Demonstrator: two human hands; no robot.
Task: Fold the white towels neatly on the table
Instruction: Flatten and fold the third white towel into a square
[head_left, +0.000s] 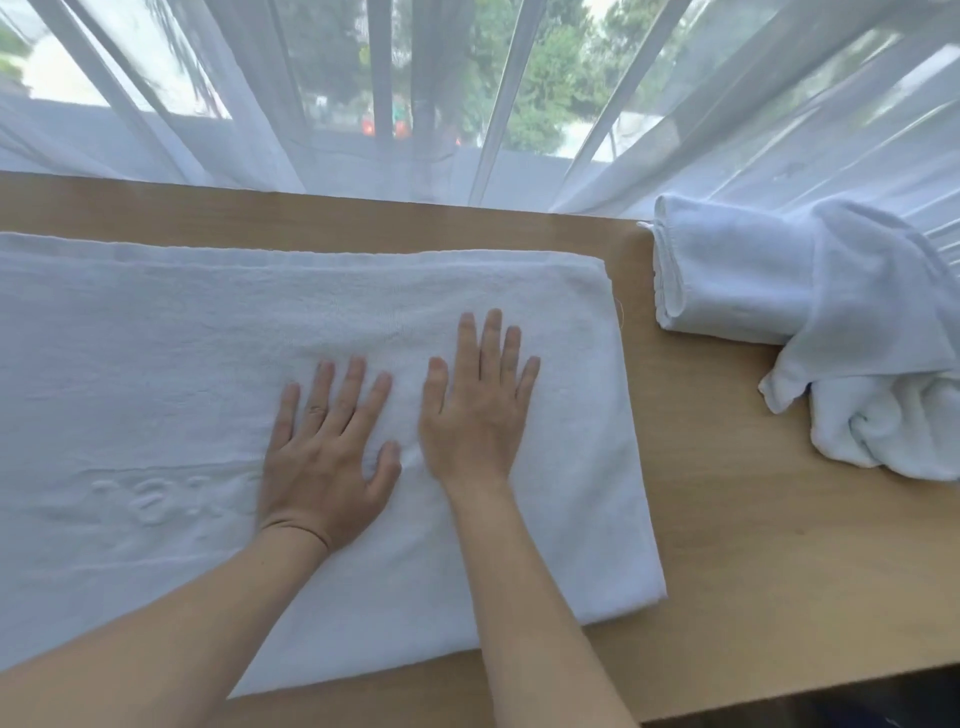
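Both the left hand (324, 467) and right hand (475, 410) lie flat with a released grip on the spread towel (156, 374) mid-frame on the table (753, 519), apparently smoothing it; next likely comes another fold.

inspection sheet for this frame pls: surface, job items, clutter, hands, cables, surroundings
Surface: wooden table, bare wood on its right part.
Job's things: large white towel spread flat, raised lettering near the left; rolled towel at far right; crumpled towel draped over the roll's right end.
Clutter: nothing seen.
Hands: left hand and right hand lie flat, fingers straight, side by side on the large towel.
Cables: nothing seen.
Surroundings: sheer white curtain along the table's far edge; trees outside.
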